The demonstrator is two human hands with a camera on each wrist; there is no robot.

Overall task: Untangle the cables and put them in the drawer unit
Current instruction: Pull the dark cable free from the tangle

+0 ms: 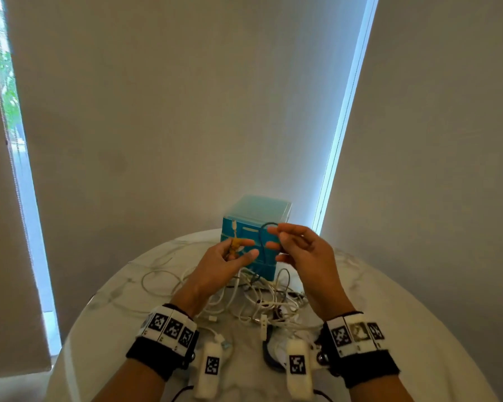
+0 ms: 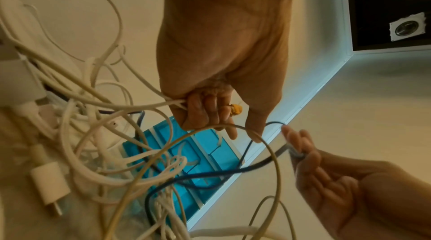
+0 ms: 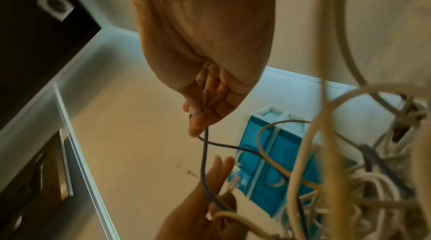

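A tangle of white cables (image 1: pixel 253 297) lies on the round table in front of a blue drawer unit (image 1: pixel 253 236). Raised above the tangle, my left hand (image 1: pixel 230 253) grips a white cable (image 2: pixel 149 105) that carries a yellow tie (image 1: pixel 235 244). My right hand (image 1: pixel 291 242) pinches a thin dark cable (image 1: pixel 263 242) between thumb and fingertips; this dark cable (image 3: pixel 205 159) hangs in a loop down past the left hand into the pile. The dark cable (image 2: pixel 210 172) crosses the drawer unit (image 2: pixel 186 161) in the left wrist view. The drawers look closed.
The white marble table (image 1: pixel 389 329) is round, its rim close on both sides. A white charger plug (image 2: pixel 49 181) and a white adapter (image 1: pixel 263 323) lie among the cables. Loose white loops (image 1: pixel 157 282) spread left of the unit. Blinds hang behind.
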